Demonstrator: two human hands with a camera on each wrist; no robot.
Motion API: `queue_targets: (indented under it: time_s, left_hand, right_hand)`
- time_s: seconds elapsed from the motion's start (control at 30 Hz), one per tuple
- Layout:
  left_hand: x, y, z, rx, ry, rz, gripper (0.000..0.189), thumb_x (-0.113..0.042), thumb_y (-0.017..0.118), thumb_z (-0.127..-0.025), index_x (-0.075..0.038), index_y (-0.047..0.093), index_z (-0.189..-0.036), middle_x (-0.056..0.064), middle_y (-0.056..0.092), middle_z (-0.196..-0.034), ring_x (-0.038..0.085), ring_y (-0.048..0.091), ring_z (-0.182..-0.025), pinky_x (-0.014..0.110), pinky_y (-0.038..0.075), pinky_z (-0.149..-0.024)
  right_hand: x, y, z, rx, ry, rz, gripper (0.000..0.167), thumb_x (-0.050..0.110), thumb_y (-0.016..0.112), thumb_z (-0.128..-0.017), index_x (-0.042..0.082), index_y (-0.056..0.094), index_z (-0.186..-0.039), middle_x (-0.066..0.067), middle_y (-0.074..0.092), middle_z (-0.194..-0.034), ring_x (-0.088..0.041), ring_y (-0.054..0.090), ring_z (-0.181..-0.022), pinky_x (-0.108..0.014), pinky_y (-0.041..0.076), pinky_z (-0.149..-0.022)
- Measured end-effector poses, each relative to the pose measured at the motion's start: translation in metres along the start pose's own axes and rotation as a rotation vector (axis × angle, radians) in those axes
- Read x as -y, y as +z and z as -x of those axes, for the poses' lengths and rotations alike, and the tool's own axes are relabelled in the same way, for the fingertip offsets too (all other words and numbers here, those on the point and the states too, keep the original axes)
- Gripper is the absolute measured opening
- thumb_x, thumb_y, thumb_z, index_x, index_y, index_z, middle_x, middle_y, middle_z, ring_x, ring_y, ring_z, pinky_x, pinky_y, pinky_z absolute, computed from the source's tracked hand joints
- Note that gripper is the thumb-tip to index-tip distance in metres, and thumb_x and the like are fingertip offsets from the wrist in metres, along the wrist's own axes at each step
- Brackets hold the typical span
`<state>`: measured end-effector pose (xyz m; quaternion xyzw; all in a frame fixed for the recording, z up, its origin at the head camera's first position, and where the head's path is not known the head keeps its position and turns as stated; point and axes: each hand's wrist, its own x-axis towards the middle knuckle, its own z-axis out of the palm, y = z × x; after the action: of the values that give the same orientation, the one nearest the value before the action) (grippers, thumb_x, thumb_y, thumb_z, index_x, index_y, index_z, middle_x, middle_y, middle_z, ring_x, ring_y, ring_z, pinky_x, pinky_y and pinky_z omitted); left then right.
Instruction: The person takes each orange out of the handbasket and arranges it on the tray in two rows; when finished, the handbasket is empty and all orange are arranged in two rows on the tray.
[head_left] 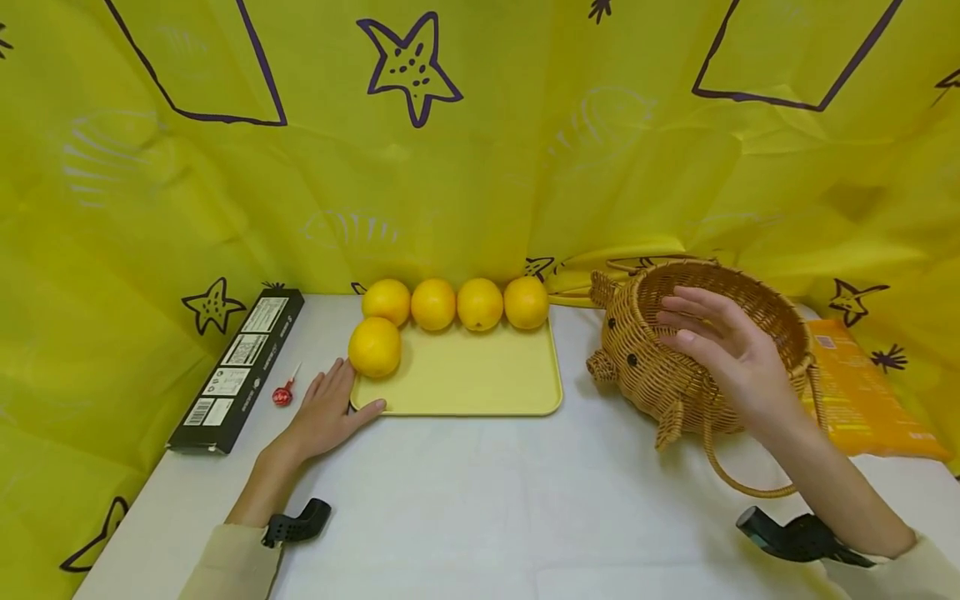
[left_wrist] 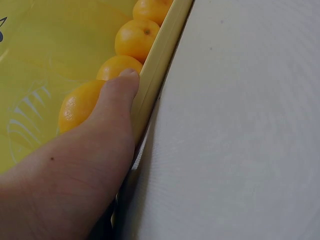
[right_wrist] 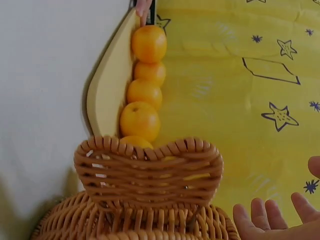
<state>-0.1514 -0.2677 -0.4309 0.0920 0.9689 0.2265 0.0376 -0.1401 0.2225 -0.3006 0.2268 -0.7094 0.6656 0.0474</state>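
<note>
A pale yellow tray point(head_left: 480, 379) lies on the table with several oranges point(head_left: 433, 305) in it. Most form a row along its back edge, and one orange point(head_left: 375, 347) sits in front of the row's left end. My left hand point(head_left: 322, 414) rests at the tray's front left corner, fingers along the left side and thumb by the front rim. In the left wrist view the thumb point(left_wrist: 117, 95) overlaps the oranges. On the right, a pig-shaped wicker basket point(head_left: 648, 375) has its mouth facing up. Over that mouth hovers my right hand point(head_left: 723, 354), fingers extended, holding nothing.
Left of the tray are a long black box point(head_left: 240, 367) and a red lollipop point(head_left: 282, 393). An orange packet point(head_left: 862, 400) lies right of the basket, whose rope-like handle point(head_left: 750, 492) hangs in front. A yellow patterned cloth point(head_left: 480, 167) rises behind the table.
</note>
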Motion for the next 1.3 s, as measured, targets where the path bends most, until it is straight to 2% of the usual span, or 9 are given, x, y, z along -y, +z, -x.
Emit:
queue_targets:
  time_s: [0.23,0.33,0.5,0.93,0.97,1.07,1.17,1.23,1.3]
  left_hand:
    - [-0.002,-0.001,0.0,0.009,-0.008,0.009,0.095,-0.055,0.051,-0.093,0.007,0.011,-0.153,0.027,0.011,-0.161,0.044,0.007,-0.15,0.062,0.002,-0.119]
    - [-0.002,-0.002,0.001,0.01,-0.009,0.008,0.095,-0.055,0.051,-0.094,0.007,0.011,-0.153,0.027,0.011,-0.161,0.044,0.006,-0.15,0.062,0.002,-0.119]
    - [-0.001,-0.001,0.0,0.004,-0.005,0.007,0.095,-0.055,0.051,-0.093,0.007,0.011,-0.153,0.027,0.011,-0.161,0.044,0.007,-0.15,0.062,0.003,-0.119]
    - [0.0,0.001,-0.001,-0.003,0.009,0.013,0.096,-0.056,0.052,-0.093,0.006,0.01,-0.153,0.026,0.012,-0.161,0.044,0.008,-0.149,0.062,0.003,-0.119]
    - [0.0,0.0,0.0,-0.006,0.011,0.013,0.096,-0.056,0.052,-0.093,0.006,0.011,-0.153,0.027,0.012,-0.16,0.045,0.008,-0.149,0.063,0.004,-0.118]
    - [0.0,0.0,0.001,-0.008,0.009,0.012,0.095,-0.056,0.051,-0.093,0.005,0.011,-0.153,0.026,0.011,-0.161,0.045,0.008,-0.149,0.062,0.003,-0.118]
    - [0.0,0.0,0.001,-0.005,0.008,0.015,0.096,-0.056,0.051,-0.093,0.006,0.01,-0.153,0.027,0.01,-0.161,0.045,0.007,-0.149,0.063,0.003,-0.118]
    - [0.0,0.0,0.0,0.0,0.003,0.015,0.096,-0.057,0.051,-0.093,0.005,0.009,-0.153,0.026,0.01,-0.161,0.044,0.007,-0.149,0.062,0.003,-0.119]
    - [0.001,0.001,-0.001,0.005,0.0,0.014,0.097,-0.057,0.051,-0.093,0.005,0.009,-0.153,0.026,0.009,-0.161,0.044,0.006,-0.15,0.062,0.002,-0.119]
  right_hand:
    - [0.001,-0.011,-0.001,0.0,0.008,-0.051,0.046,-0.006,0.045,-0.098,-0.001,0.039,-0.143,0.0,0.056,-0.135,-0.006,0.062,-0.117,-0.015,0.051,-0.092]
    - [0.0,-0.012,0.0,0.006,0.026,-0.04,0.046,-0.005,0.045,-0.098,0.002,0.04,-0.143,0.001,0.056,-0.134,-0.004,0.063,-0.115,-0.014,0.051,-0.092]
    - [0.001,-0.014,0.0,-0.001,0.031,-0.032,0.046,-0.004,0.046,-0.098,-0.001,0.038,-0.143,0.0,0.056,-0.132,-0.004,0.063,-0.113,-0.015,0.052,-0.092]
    - [-0.004,-0.028,-0.001,-0.01,0.015,-0.15,0.044,-0.008,0.04,-0.098,0.003,0.043,-0.141,-0.001,0.059,-0.131,-0.009,0.061,-0.117,-0.019,0.054,-0.09]
    - [-0.005,-0.029,-0.002,0.002,0.018,-0.185,0.043,-0.008,0.039,-0.099,0.003,0.044,-0.14,-0.001,0.06,-0.13,-0.01,0.061,-0.116,-0.021,0.054,-0.09]
    - [-0.007,-0.037,-0.009,0.106,0.053,-0.402,0.042,-0.007,0.031,-0.101,0.002,0.046,-0.139,-0.006,0.062,-0.129,-0.016,0.063,-0.117,-0.028,0.055,-0.094]
    - [-0.007,-0.047,-0.022,0.225,0.148,-0.526,0.043,-0.004,0.026,-0.103,0.003,0.049,-0.138,-0.007,0.063,-0.129,-0.019,0.063,-0.118,-0.032,0.055,-0.096]
    - [-0.004,-0.053,-0.031,0.268,0.216,-0.455,0.042,-0.001,0.027,-0.104,0.007,0.051,-0.138,-0.003,0.062,-0.131,-0.017,0.062,-0.119,-0.031,0.054,-0.096]
    - [-0.002,-0.057,-0.04,0.286,0.259,-0.287,0.039,0.003,0.031,-0.104,0.011,0.051,-0.138,0.003,0.06,-0.131,-0.011,0.062,-0.118,-0.027,0.055,-0.094]
